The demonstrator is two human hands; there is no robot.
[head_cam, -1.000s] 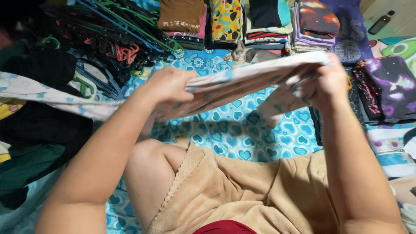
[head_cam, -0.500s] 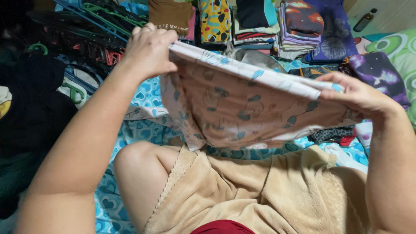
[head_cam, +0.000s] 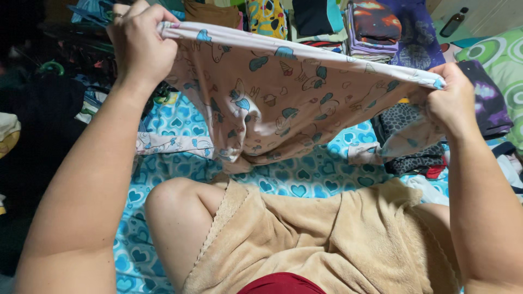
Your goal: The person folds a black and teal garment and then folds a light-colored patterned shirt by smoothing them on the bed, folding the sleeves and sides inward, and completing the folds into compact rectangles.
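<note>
Raised and spread wider since the earlier frame: pale printed garment, now held taut above the heart-patterned bed sheet. Left hand: clamped on the garment's left upper edge. Right hand: clamped on the right edge. Hangers: piled far left. Folded clothes stacks: ranged behind the garment. Tan towel: laid over the lap.

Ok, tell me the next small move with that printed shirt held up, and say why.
Probably lower it flat onto the heart-print sheet. The left hand and right hand pinch the printed shirt by its top edge, stretched wide, its lower part hanging bunched above the sheet.
</note>
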